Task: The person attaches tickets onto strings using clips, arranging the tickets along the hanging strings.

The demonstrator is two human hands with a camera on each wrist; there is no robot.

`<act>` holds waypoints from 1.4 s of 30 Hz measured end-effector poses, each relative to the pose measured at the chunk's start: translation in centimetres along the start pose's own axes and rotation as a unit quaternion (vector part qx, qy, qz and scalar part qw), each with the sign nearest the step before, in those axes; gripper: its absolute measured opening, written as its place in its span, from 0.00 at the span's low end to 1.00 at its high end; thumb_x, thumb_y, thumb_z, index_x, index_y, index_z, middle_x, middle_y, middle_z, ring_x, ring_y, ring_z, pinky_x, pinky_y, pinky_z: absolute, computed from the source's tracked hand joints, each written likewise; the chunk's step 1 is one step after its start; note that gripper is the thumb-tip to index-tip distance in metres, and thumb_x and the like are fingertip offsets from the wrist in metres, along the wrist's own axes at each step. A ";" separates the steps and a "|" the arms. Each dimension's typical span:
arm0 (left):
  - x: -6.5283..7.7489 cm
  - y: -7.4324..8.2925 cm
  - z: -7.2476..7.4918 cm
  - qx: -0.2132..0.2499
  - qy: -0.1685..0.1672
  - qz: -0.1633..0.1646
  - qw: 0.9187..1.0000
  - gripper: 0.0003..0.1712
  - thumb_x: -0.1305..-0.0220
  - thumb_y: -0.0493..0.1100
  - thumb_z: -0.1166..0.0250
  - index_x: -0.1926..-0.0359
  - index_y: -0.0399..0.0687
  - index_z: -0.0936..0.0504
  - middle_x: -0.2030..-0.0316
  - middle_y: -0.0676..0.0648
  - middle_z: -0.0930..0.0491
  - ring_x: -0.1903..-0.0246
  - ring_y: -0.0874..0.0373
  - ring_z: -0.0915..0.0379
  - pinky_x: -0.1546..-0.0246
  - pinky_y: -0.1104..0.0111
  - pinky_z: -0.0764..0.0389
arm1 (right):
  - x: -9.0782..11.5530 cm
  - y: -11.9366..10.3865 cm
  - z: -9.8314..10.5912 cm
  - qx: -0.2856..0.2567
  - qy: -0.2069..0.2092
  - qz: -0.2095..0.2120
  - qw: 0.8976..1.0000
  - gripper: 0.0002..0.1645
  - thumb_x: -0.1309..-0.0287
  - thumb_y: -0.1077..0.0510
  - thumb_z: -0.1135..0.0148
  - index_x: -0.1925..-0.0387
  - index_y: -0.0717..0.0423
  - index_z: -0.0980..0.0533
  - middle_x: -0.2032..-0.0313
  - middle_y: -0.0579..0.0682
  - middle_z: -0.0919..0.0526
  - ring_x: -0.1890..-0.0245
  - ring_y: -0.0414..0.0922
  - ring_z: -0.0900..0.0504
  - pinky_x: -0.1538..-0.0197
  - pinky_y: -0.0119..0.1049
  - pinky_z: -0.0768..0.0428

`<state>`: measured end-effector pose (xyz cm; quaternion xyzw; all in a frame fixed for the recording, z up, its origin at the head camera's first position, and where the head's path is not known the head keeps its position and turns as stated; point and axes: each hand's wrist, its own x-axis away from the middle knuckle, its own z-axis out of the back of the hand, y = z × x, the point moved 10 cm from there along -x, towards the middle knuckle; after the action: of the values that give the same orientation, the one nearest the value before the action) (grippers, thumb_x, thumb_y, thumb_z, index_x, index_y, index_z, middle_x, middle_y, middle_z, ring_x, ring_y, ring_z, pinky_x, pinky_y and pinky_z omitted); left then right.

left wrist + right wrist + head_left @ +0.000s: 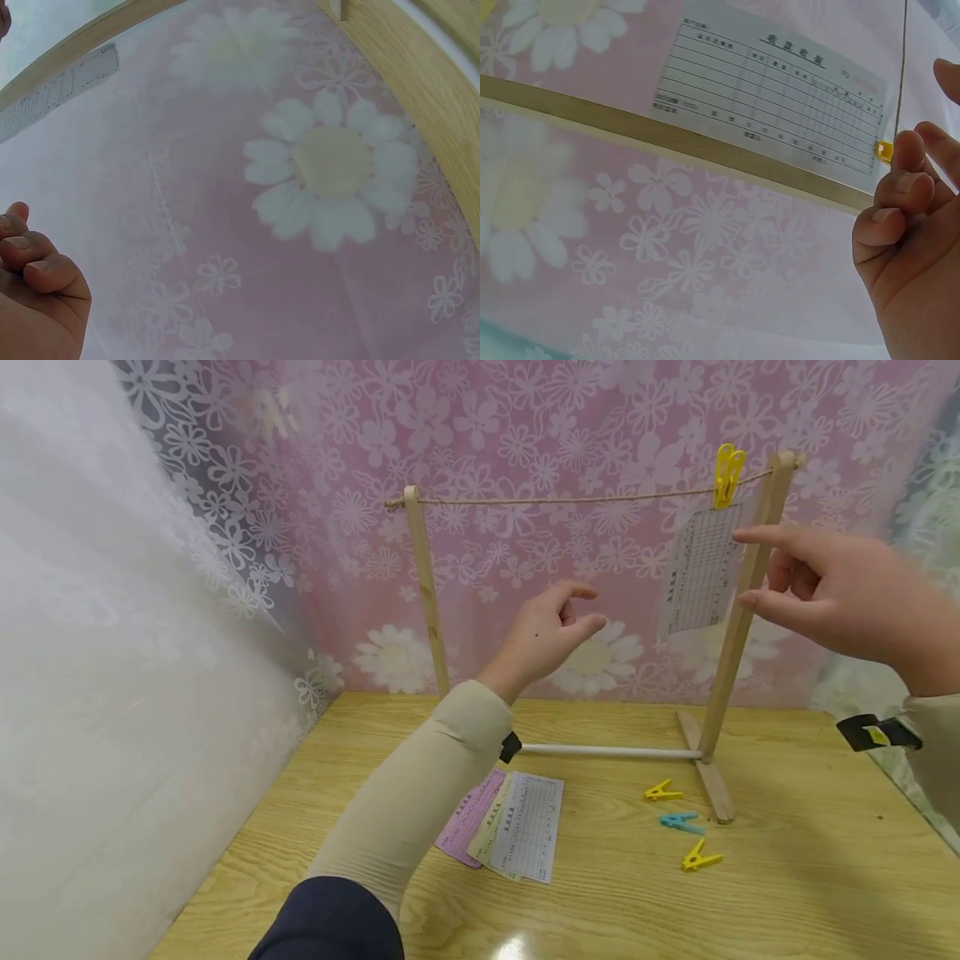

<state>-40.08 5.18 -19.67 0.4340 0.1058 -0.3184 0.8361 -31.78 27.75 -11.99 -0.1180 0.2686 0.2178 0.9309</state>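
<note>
A white printed form (pixel 699 568) hangs from a string (pixel 570 500) by a yellow clothespin (pixel 726 477), near the right post of a wooden rack. My right hand (pixel 847 585) is in front of that post, its index finger pointing toward the paper's right edge and the other fingers loosely bent. In the right wrist view nothing lies between the fingers of that hand (pixel 915 232). My left hand (pixel 543 631) hovers below the string's middle, thumb and index finger apart and holding nothing. Its loosely curled fingers (pixel 49 274) show in the left wrist view.
Pink, yellow and white forms (pixel 534 827) lie fanned on the wooden table (pixel 600 902). To their right are two yellow clothespins (pixel 699 857) and a blue clothespin (pixel 681 822). The rack's right post (pixel 723 693) stands on a wooden foot; a white rod (pixel 615 752) runs along the bottom.
</note>
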 end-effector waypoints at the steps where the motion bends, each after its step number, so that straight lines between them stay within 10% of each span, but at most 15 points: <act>1: 0.2 -0.2 0.0 -0.002 -0.001 0.000 1.000 0.24 0.28 0.55 0.36 0.36 0.56 0.25 0.73 0.48 0.30 0.77 0.55 0.38 0.72 0.67 0.31 | 0.2 0.0 -0.3 -0.004 -0.003 0.001 1.000 0.37 0.36 0.57 0.30 0.28 0.53 0.32 0.71 0.49 0.27 0.78 0.42 0.35 0.75 0.31 0.37; 26: 6.4 -5.7 -0.5 -0.011 -0.041 0.018 0.999 0.23 0.28 0.55 0.36 0.36 0.55 0.24 0.76 0.47 0.29 0.80 0.56 0.38 0.70 0.65 0.28 | 8.4 1.3 -9.0 -0.100 -0.042 0.016 0.994 0.26 0.41 0.59 0.27 0.42 0.40 0.21 0.74 0.36 0.31 0.80 0.37 0.36 0.74 0.31 0.38; 42: 10.3 -12.5 -2.0 -0.041 -0.084 0.090 0.992 0.21 0.29 0.54 0.34 0.38 0.57 0.21 0.78 0.51 0.28 0.83 0.59 0.40 0.78 0.65 0.31 | 14.6 3.7 -15.3 -0.158 -0.110 0.010 0.981 0.24 0.37 0.59 0.30 0.41 0.45 0.23 0.74 0.33 0.30 0.82 0.34 0.37 0.77 0.31 0.36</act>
<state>-39.68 -2.97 -33.77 0.3787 0.0084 -0.2726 0.8844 -29.33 30.86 -33.12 -0.2363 0.1283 0.2785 0.9220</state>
